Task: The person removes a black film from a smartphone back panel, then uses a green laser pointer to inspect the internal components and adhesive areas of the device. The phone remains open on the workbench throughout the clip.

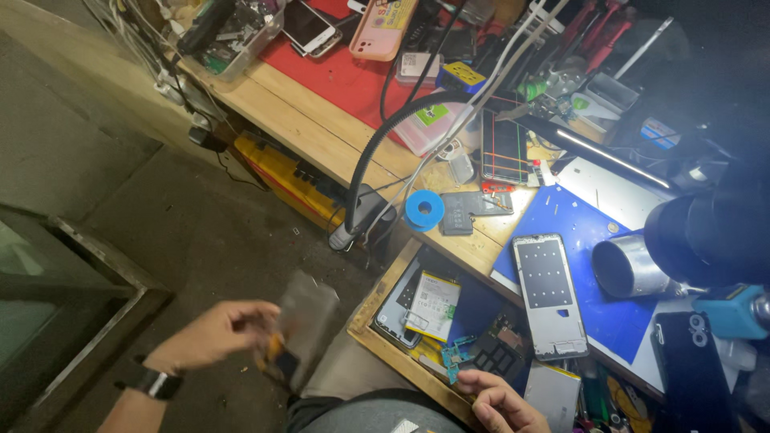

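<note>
Grey, blurred flat phone panel [303,325] sits pinched in the left hand [215,333] at lower left of the frame, long axis running up and slightly right, while the right hand [501,403], fingers curled and holding nothing, rests on the open wooden drawer [377,309] at the bottom edge.

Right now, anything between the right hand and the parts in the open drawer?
Nothing visible. The right hand rests at the open drawer, its fingers beside the small circuit boards. The left hand holds a blurred flat part off to the side, above the floor.
</note>
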Demonstrator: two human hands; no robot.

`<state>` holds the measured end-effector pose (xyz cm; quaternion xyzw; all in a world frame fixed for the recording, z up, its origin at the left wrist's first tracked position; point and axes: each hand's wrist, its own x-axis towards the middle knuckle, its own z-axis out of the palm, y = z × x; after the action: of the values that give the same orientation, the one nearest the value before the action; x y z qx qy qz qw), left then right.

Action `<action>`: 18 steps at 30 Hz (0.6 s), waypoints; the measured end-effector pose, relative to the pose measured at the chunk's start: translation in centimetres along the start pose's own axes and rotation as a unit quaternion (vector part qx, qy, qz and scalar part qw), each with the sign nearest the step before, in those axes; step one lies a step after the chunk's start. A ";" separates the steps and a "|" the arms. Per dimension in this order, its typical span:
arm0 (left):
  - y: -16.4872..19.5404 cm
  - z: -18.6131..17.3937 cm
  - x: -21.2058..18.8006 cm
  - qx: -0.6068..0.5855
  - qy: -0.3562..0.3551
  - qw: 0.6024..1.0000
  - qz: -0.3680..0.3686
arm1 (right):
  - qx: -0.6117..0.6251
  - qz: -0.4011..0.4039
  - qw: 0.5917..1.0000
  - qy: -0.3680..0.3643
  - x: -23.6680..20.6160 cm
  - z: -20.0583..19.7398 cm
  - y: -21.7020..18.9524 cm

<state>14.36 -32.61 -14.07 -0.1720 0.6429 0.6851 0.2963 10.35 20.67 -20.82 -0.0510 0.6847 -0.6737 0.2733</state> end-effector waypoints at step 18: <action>14.7 -4.4 22.5 0.219 0.463 0.845 0.154 | 0.088 -0.020 0.990 -0.108 0.3 1.0 2.8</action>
<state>-12.68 -32.79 -16.99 -0.2986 0.8571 0.4038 -0.1150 11.37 19.94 -23.48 -0.1134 0.5882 -0.7271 0.3355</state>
